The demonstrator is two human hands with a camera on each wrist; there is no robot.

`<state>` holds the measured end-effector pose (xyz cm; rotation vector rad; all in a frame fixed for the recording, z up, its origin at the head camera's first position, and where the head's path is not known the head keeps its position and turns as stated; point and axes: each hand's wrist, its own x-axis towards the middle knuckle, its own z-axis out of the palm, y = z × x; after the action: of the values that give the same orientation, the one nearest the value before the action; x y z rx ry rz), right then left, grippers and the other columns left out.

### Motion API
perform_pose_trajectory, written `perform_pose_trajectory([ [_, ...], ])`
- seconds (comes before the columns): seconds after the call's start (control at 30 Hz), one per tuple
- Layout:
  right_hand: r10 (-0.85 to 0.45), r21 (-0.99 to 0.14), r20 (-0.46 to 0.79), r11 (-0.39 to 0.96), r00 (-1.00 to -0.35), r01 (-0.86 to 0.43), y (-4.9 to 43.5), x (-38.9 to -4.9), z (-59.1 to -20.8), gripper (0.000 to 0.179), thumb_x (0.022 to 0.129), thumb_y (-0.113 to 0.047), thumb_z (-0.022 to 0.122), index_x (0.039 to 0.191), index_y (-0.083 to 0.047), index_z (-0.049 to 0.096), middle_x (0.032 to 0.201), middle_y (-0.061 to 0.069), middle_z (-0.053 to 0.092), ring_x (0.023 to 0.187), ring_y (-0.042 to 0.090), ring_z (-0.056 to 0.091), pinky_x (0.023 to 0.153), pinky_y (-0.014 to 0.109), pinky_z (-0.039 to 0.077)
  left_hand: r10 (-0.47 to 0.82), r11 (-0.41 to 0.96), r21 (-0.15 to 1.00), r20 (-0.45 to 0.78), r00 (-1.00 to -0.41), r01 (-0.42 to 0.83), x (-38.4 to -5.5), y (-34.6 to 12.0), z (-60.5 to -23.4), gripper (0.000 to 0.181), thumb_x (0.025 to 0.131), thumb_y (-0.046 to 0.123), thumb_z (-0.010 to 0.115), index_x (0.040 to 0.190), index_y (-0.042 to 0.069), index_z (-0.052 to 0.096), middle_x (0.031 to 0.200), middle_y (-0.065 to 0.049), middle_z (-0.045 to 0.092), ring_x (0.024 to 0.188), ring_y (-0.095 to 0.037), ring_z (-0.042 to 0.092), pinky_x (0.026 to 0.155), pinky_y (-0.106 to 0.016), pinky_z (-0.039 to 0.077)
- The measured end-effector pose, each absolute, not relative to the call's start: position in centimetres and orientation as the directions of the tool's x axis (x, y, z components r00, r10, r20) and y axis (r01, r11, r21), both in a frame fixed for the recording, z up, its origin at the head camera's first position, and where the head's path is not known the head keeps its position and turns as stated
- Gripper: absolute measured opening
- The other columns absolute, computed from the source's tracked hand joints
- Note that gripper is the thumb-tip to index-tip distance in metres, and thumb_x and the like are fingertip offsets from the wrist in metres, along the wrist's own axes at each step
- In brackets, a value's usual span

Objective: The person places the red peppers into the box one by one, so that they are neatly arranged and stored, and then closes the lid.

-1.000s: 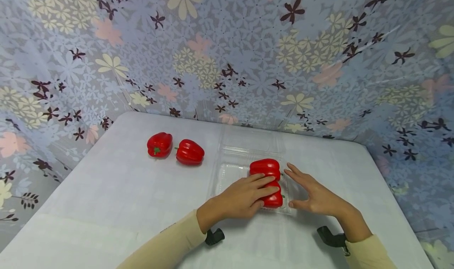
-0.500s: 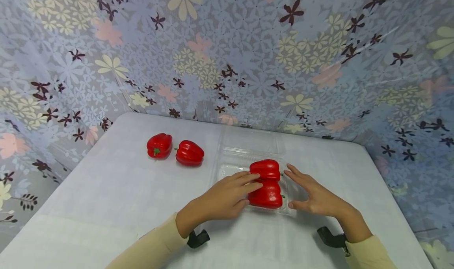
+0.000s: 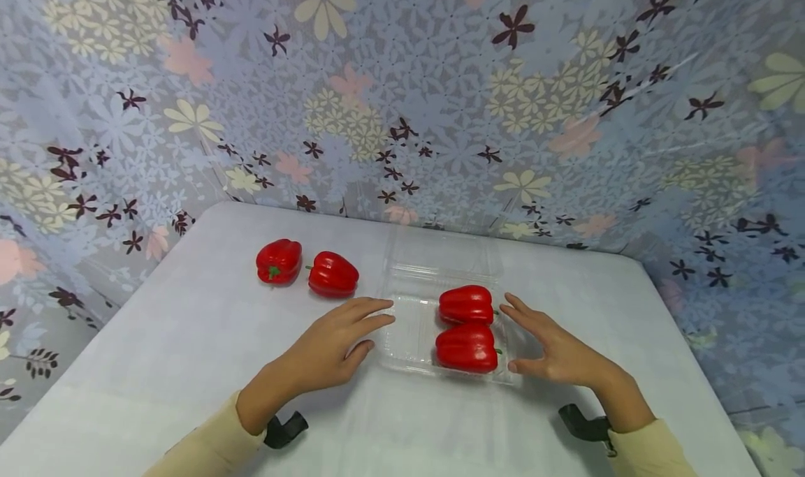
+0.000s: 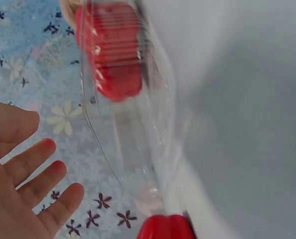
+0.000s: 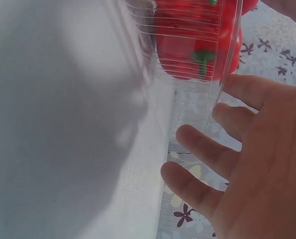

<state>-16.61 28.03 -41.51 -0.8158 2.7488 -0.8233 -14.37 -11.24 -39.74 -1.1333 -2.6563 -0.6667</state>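
Note:
Two red bell peppers, a far one (image 3: 466, 304) and a near one (image 3: 467, 348), lie side by side in the right half of a clear plastic container (image 3: 402, 337). My left hand (image 3: 321, 348) is off the container's left side, fingers spread and holding nothing. At the container's right rim is my right hand (image 3: 556, 344), its fingers apart and relaxed; the right wrist view shows its fingertips right by the clear wall. Two more red bell peppers, one on the left (image 3: 279, 261) and one beside it (image 3: 333, 274), lie on the table beyond my left hand.
The container's clear lid (image 3: 440, 250) is folded back toward the wall. A white cloth covers the table (image 3: 157, 365). The flowered wall covering (image 3: 402, 100) rises behind the table's far edge. Dark wrist camera mounts (image 3: 286, 429) hang under both wrists.
My left hand has come off the near pepper in the container and moved left, fingers empty. The right hand has stayed by the right rim. Both peppers remain in the container.

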Motion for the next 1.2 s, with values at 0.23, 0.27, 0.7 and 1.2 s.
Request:
perform_pose_trajectory([
  [0.23, -0.544, -0.53, 0.016, 0.707, -0.839, -0.469, 28.5, -16.4, -41.5, 0.087, 0.081, -0.031, 0.079, 0.152, -0.003, 0.036, 0.162, 0.026, 0.024, 0.14, 0.051, 0.033, 0.101, 0.077, 0.034, 0.58, 0.64, 0.35, 0.362, -0.729, 0.684, -14.8, -11.9, -40.2, 0.053, 0.086, 0.011, 0.074, 0.136, 0.016, 0.06, 0.151, -0.002, 0.051, 0.137, -0.022, 0.051, 0.109, -0.043, 0.048],
  [0.27, -0.545, -0.526, 0.016, 0.708, -0.838, -0.471, 28.5, -16.4, -41.4, 0.087, 0.081, -0.031, 0.079, 0.152, -0.003, 0.036, 0.161, 0.026, 0.024, 0.14, 0.051, 0.033, 0.102, 0.077, 0.034, 0.566, 0.644, 0.358, 0.373, -0.735, 0.677, -14.8, -12.0, -40.3, 0.053, 0.085, 0.01, 0.074, 0.136, 0.015, 0.06, 0.15, -0.003, 0.051, 0.137, -0.023, 0.051, 0.109, -0.043, 0.049],
  [0.7, -0.551, -0.524, 0.015, 0.706, -0.834, -0.476, 28.0, -16.6, -41.2, 0.088, 0.08, -0.03, 0.079, 0.151, -0.001, 0.036, 0.161, 0.028, 0.024, 0.139, 0.051, 0.034, 0.102, 0.076, 0.035, 0.291, 0.776, 0.403, 0.454, -0.842, 0.485, -17.7, -14.0, -41.0, 0.047, 0.082, 0.01, 0.075, 0.127, 0.007, 0.064, 0.144, -0.013, 0.055, 0.13, -0.033, 0.054, 0.099, -0.051, 0.054],
  [1.2, -0.542, -0.538, 0.004, 0.707, -0.841, -0.458, 28.1, -16.6, -41.6, 0.087, 0.081, -0.031, 0.077, 0.152, -0.002, 0.035, 0.162, 0.026, 0.024, 0.141, 0.051, 0.033, 0.103, 0.078, 0.033, -0.005, 0.932, 0.353, 0.244, -0.97, 0.084, -20.8, -14.0, -41.6, 0.064, 0.086, 0.03, 0.073, 0.136, -0.002, 0.051, 0.138, -0.024, 0.056, 0.115, -0.043, 0.06, 0.089, -0.058, 0.057],
])
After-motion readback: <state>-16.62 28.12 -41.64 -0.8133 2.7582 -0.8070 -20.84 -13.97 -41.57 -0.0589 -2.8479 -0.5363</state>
